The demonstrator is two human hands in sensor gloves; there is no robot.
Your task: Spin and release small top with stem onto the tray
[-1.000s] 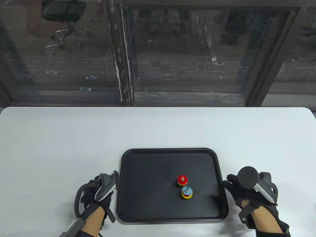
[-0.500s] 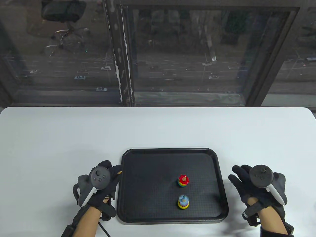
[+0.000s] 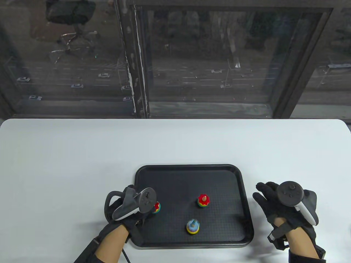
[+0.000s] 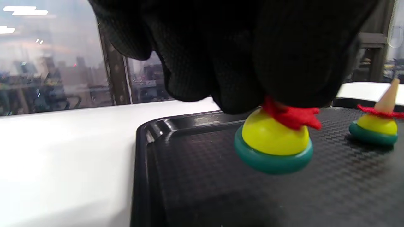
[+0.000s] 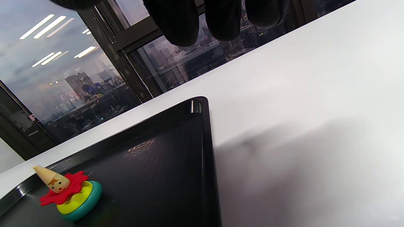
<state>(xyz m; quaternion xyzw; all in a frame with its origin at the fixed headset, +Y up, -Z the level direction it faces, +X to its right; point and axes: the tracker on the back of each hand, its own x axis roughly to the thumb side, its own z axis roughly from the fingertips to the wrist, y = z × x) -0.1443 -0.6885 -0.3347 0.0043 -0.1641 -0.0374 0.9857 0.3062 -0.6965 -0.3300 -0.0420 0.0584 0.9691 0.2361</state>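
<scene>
A black tray [image 3: 189,165] lies at the table's near edge. My left hand [image 3: 151,207] hovers over the tray's left part and pinches the stem of a small top [image 3: 157,207] with a red collar, yellow body and teal rim. In the left wrist view my fingers [image 4: 240,82] cover the stem of this top [image 4: 274,142], which sits tilted just above the tray floor [image 4: 221,189]. A second red-collared top [image 3: 203,200] stands mid-tray. A blue top [image 3: 192,226], blurred, is near the front. My right hand [image 3: 263,193] rests open on the table, right of the tray.
The white table [image 3: 82,153] stretches wide behind and to both sides of the tray. A dark window frame [image 3: 134,68] runs along the table's far edge. In the right wrist view the second red-collared top [image 5: 68,192] leans near the tray's rim [image 5: 205,126].
My left hand moved right from the table onto the tray's left part and now shows a red-collared top in its fingers. The blue top drifted toward the front left. My right hand barely shifted.
</scene>
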